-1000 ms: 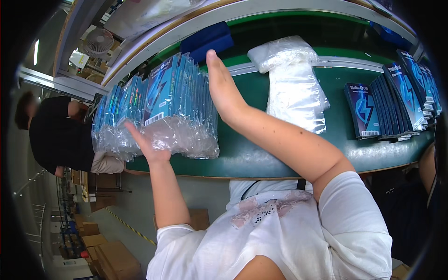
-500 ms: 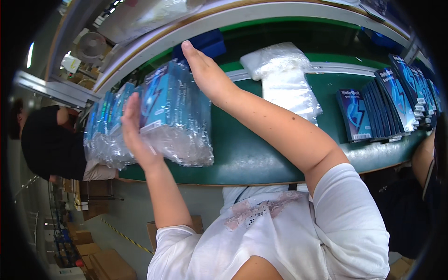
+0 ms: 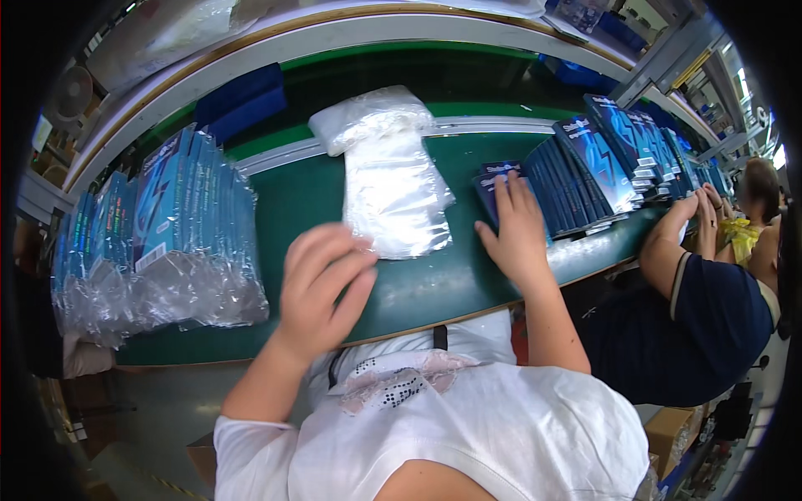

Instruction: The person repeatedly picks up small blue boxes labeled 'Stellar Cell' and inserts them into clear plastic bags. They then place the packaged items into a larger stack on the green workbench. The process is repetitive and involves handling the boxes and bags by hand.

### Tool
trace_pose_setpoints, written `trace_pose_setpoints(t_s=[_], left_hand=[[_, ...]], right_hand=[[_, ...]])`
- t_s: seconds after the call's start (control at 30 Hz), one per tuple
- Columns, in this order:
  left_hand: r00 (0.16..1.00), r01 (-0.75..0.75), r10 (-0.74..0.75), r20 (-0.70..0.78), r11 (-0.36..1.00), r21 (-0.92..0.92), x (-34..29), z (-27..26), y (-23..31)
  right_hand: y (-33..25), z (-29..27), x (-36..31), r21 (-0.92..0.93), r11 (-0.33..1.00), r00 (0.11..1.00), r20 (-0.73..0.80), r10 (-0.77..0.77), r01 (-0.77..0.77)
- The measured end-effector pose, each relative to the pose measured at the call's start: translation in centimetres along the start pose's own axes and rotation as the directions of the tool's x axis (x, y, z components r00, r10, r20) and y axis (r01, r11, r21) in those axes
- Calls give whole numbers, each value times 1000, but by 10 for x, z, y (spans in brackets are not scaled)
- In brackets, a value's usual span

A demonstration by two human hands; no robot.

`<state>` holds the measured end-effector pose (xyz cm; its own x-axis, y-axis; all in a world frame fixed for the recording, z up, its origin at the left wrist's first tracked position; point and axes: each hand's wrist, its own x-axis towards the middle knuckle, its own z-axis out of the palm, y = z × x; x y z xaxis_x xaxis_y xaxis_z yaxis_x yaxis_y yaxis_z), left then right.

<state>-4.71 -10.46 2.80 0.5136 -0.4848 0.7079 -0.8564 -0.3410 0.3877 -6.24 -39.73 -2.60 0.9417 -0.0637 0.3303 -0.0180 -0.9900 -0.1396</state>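
Note:
A stack of clear plastic bags lies on the green table in front of me. My left hand is at the stack's lower left corner, its fingers loosely bent and apart, with nothing seen in them. Whether a fingertip touches the bags I cannot tell. To the right, my right hand rests with stretched fingers on the nearest flat blue box. That box leans at the left end of a row of similar boxes. At the left stand several blue boxes in clear bags, the loose plastic bunched below them.
A blue bin sits behind the bagged boxes. Along the table's back runs a metal rail. At the right, a co-worker in a dark shirt has both hands by the far boxes. The green table's front edge is close to my body.
Both hands have left the bagged boxes and moved right. The right hand now lies on a blue box, the left hand by the plastic bags. The view has swung right.

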Motion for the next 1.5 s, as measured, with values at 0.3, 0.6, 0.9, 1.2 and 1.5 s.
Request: trace_pose_setpoints(t_s=[0.3,0.6,0.9,1.2,1.5], left_hand=[[870,-32,-74,488,978,205,26,38,-45],[823,52,-104,559,993,108,36,25,-42],[842,133,-153,518,988,75,19,31,-37],[885,363,-339,318,932,-16,6,32,-26],[847,528,-490,208,823,-210,10,35,-19]], right_hand=[[-7,-15,-3,51,998,997,70,35,-39],[-5,-20,9,494,868,937,-325,124,56],[-20,-34,-11,670,-515,803,593,-62,-535],[-41,-31,-42,435,-583,712,564,-418,-687],[-73,-21,-26,465,-558,721,531,-445,-687]])
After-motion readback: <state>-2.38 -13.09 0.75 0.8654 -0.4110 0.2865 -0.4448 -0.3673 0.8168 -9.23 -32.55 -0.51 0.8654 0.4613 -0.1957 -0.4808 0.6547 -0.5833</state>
